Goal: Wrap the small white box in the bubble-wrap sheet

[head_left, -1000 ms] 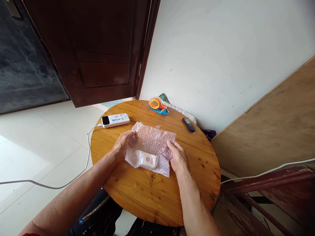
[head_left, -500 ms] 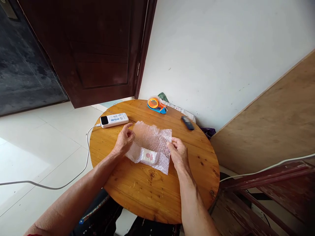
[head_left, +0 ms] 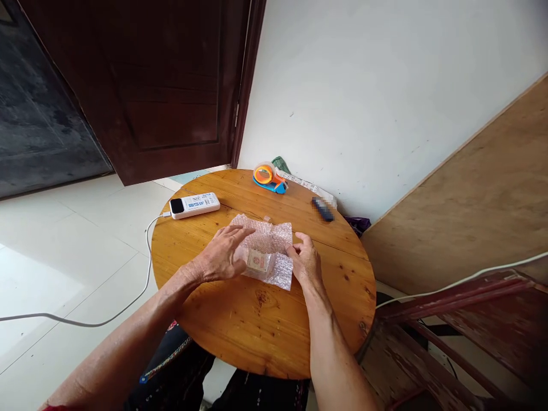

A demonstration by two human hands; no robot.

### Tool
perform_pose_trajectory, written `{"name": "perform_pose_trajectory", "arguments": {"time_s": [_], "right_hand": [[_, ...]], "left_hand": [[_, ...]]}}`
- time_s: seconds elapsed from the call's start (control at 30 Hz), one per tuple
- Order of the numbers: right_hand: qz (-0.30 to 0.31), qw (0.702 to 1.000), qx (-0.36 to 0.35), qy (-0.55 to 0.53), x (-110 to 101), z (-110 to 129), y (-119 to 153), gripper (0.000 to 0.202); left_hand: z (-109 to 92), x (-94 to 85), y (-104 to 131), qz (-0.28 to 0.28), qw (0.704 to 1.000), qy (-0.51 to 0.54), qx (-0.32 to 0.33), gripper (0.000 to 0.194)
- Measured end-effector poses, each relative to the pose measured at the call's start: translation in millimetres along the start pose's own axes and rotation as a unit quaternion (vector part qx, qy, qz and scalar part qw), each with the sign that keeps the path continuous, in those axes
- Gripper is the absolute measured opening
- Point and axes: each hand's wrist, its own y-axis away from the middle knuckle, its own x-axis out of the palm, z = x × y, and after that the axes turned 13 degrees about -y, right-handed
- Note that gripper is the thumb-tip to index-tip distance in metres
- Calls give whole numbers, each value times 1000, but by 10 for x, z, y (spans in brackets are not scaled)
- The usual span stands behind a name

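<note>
A sheet of bubble wrap [head_left: 278,237] lies on the round wooden table [head_left: 257,331], partly folded. On its near part, under a clear layer, is a small pale packet [head_left: 257,260] with a reddish print. My left hand [head_left: 222,252] rests over the left side of the wrap, its fingers spread and thumb apart, hiding that edge. At the wrap's right edge is my right hand [head_left: 306,257]; its thumb and index finger are apart, with the thumb touching the edge.
A white device [head_left: 194,204] with a cable stands at the table's left. Towards the back are an orange and blue tape dispenser [head_left: 269,178] and a dark blurred object [head_left: 322,209]. A wall, a dark red door [head_left: 171,85] and a wooden panel [head_left: 471,182] surround the table.
My left hand has moved right over the wrap and its fingers have opened out. The wrap's far flap lies lower, and my right hand's fingers have come off the edge. The view has shifted slightly.
</note>
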Motion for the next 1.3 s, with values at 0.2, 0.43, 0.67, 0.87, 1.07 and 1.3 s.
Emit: {"name": "perform_pose_trajectory", "arguments": {"time_s": [0.2,0.43,0.67,0.87,1.07,1.3], "right_hand": [[5,999,3,38,-1,70,22,47],[-1,998,18,60,-1,132,47,45],[-1,998,17,56,7,148,50,45],[-2,999,19,51,17,146,43,43],[-2,999,16,48,19,137,33,43],[-3,999,6,45,8,132,47,43]], "left_hand": [[-85,-1,-143,113,989,-64,75,63],[-107,25,30,24,984,-167,54,48],[-283,-66,284,8,962,-243,125,23],[-609,-153,816,177,954,-192,147,22],[-633,-275,864,199,972,-49,112,30],[-441,-404,576,-128,986,33,-101,26]]}}
